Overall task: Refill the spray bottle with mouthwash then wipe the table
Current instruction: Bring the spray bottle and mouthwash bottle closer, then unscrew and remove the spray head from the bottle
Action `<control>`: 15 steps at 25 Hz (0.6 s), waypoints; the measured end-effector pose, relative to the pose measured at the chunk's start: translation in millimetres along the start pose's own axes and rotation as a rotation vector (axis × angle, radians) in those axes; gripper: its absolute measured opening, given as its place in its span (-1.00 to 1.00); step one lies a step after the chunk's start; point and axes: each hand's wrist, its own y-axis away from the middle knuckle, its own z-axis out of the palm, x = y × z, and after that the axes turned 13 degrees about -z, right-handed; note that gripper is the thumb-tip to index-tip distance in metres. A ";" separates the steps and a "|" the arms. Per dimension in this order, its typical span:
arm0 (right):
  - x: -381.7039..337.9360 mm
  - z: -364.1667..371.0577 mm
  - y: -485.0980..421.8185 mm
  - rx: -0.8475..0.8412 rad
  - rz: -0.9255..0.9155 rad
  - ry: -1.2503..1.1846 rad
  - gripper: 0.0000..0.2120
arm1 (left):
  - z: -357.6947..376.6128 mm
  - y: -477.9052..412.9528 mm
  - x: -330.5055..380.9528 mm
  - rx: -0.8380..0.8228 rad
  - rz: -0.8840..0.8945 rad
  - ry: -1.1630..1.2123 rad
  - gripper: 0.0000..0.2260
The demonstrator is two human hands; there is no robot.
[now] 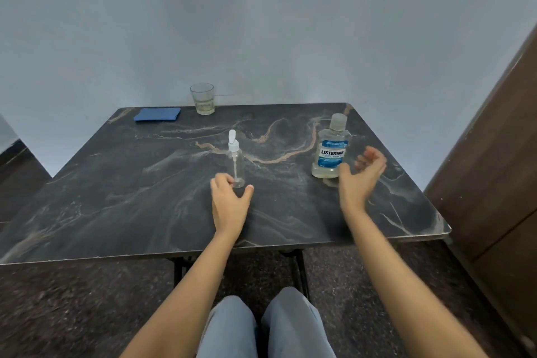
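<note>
Desk (pixel 139 189), dark marbled top, seen from a seated position. Spray bottle (pixel 236 164) stands upright near desk centre, long axis vertical, white pump head on, almost nothing visible inside. Left hand (pixel 229 199) sits at the bottle's 6 o'clock, right at its base: fingers curved round the 9 o'clock side, thumb out at the 4 o'clock side, spread in a loose cradle and not clamped. Whether the skin touches the plastic I cannot tell. Mouthwash bottle (pixel 331 151) stands upright at the spray bottle's 3 o'clock, well apart from it, cap on, pale liquid low in the body. Right hand (pixel 361 176) is at the mouthwash bottle's 4 o'clock, just beside it, palm turned toward the label, fingers splayed and motion-blurred, gripping nothing. Each hand is the nearer one to its own bottle, so no cross-reach looks needed. Judgement: both closures are on, so neither can pour or receive yet; the pump head must come off first, with the left hand steadying low on the base. Blue cloth (pixel 157 114) lies folded at the far edge at 11 o'clock, a glass (pixel 202 98) at 12 o'clock.
</note>
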 end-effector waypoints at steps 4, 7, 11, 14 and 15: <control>-52.5 69.4 48.3 -0.444 0.042 -0.193 -0.65 | -12.4 -30.9 -2.3 -0.066 -0.130 0.062 -0.39; -70.9 122.6 50.4 -0.616 0.125 -0.184 -0.56 | -9.5 -37.4 -0.1 -0.110 -0.131 0.000 -0.44; -73.8 159.8 53.1 -0.541 0.137 -0.207 -0.64 | -6.4 -36.9 -4.6 -0.100 -0.093 -0.036 -0.68; -68.5 165.6 60.5 -0.400 0.202 -0.293 -0.73 | -4.1 -37.5 -4.2 -0.088 -0.070 -0.075 -0.68; -67.7 166.9 63.4 -0.365 0.224 -0.322 -0.75 | -3.4 -38.1 -4.1 -0.086 -0.061 -0.096 -0.68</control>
